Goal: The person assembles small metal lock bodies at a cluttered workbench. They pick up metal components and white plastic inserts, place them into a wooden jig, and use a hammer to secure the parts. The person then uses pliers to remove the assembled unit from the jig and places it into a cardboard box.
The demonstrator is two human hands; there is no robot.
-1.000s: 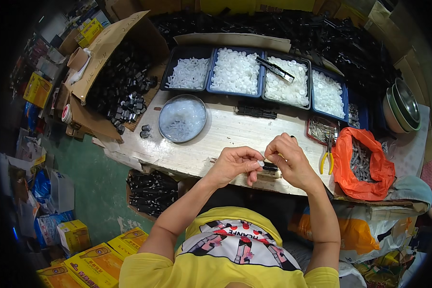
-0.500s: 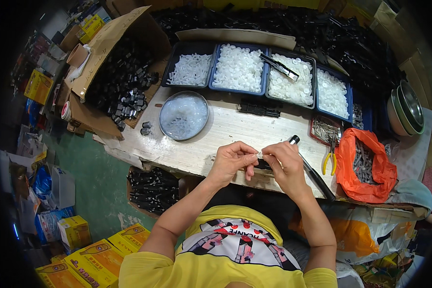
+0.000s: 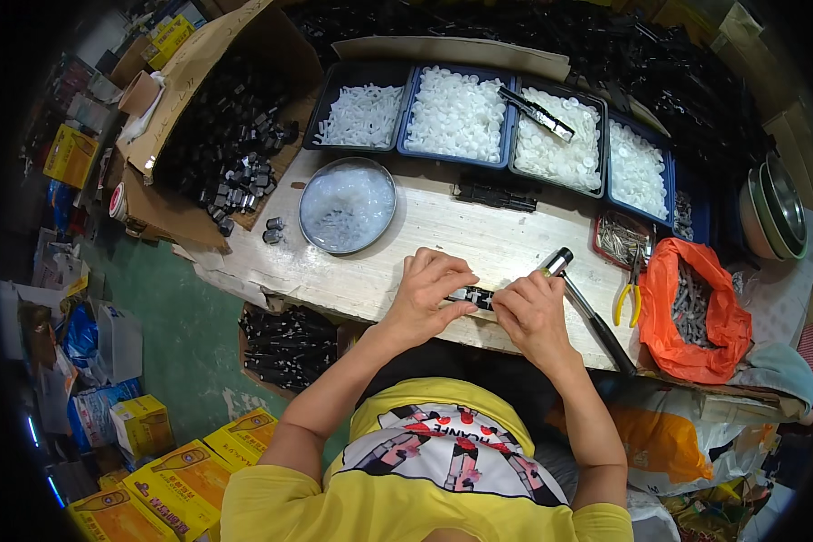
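Note:
A narrow black part (image 3: 475, 297) with shiny metal on it lies at the front edge of the worktable, between my two hands. My left hand (image 3: 427, 296) has its thumb and fingers closed around the part's left end. The curled fingers of my right hand (image 3: 532, 310) close on its right end and hide that end. Just beyond my right hand rests a hammer (image 3: 598, 332), its black grip slanting toward the table's front edge. A round dish (image 3: 348, 206) with a cloudy, translucent substance stands farther off to the left.
Along the back stand trays of white plastic pieces (image 3: 454, 115), with a metal-and-black part (image 3: 537, 115) across two. At left, a cardboard box (image 3: 182, 90) spills dark caps. Yellow-handled pliers (image 3: 629, 298), an orange bag (image 3: 696, 312) of small parts and stacked bowls (image 3: 775, 208) sit right.
My fingertips, which met over a tiny piece, have parted to either end of the black part. It now shows more fully between my hands. The view has shifted slightly.

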